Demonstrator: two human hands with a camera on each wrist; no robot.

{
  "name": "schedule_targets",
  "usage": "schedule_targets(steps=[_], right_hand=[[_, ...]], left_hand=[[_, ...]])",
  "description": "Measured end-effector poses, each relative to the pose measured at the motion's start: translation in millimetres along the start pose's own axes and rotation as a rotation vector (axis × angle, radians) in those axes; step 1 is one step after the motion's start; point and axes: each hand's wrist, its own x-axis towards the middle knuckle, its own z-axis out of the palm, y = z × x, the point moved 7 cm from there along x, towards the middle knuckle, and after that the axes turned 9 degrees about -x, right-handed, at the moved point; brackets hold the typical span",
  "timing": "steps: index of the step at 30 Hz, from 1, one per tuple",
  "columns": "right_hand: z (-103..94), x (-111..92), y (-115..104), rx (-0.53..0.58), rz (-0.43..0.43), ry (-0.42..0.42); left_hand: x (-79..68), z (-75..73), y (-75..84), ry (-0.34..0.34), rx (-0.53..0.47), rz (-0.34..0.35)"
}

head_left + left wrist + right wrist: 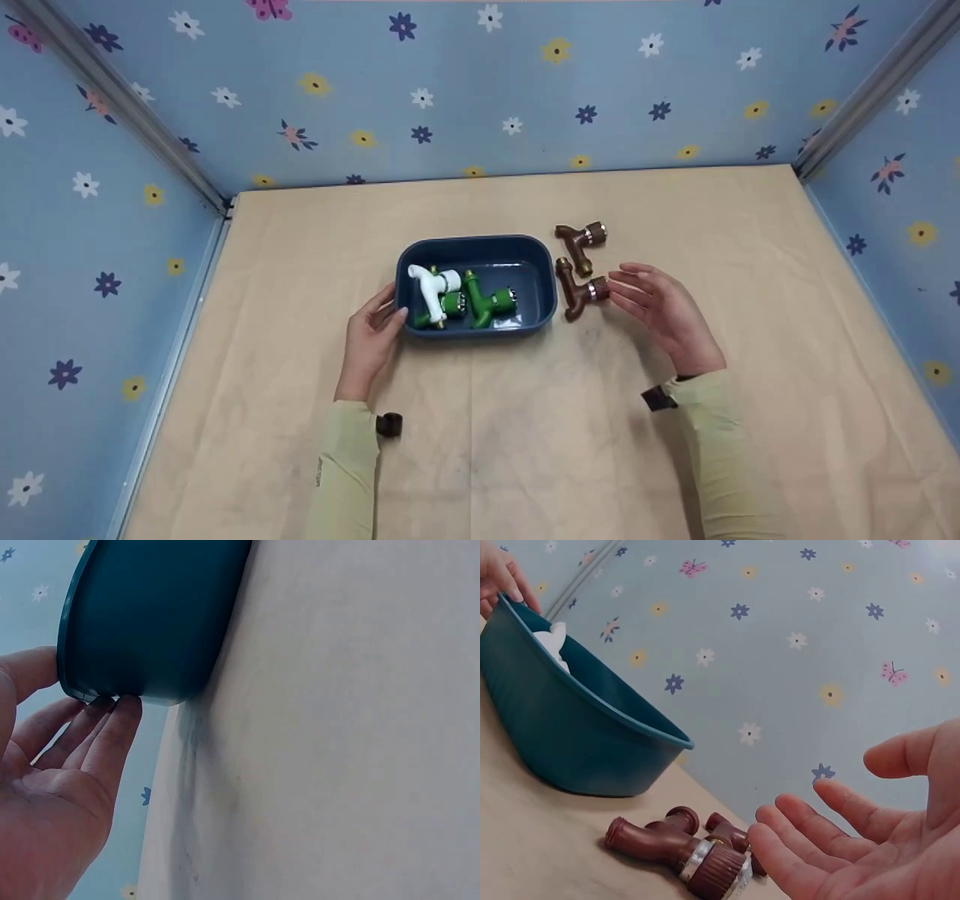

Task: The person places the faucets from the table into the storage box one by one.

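A dark blue plastic tub stands on the table with a white tap and two green taps inside, the white one lying across a green one. My left hand holds the tub's left end, thumb at the rim and fingers against the outer wall. To the right of the tub lie two brown taps, a nearer one and a farther one. Beside the nearer brown tap is my right hand, fingers extended and slightly bent, fingertips right at its knob, palm holding nothing.
A beige cloth covers the table. Blue flowered panels stand behind it and on both sides, joined by grey corner posts. Each wrist wears a black strap.
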Motion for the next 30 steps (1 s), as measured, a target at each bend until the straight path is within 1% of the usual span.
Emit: schedule_targets(steps=[7,20,25,30], right_hand=[[-8.5,1.2,4.2,-0.011,0.010,0.010],[-22.4,4.5,15.0,-0.007,0.054,0.079],[-24.7,5.7,18.5,0.020,0.074,0.094],[-25.4,7.0,21.1,0.029,0.079,0.097]], left_hand=[[-0.5,-1.2,-1.3,0.003,0.001,-0.005],[-0.2,-2.2,-1.8,0.004,-0.018,-0.009],[-0.4,-1.9,-2.7,0.004,-0.007,-0.019],[-0.2,-1.3,-2.0,0.005,-0.009,-0.013]])
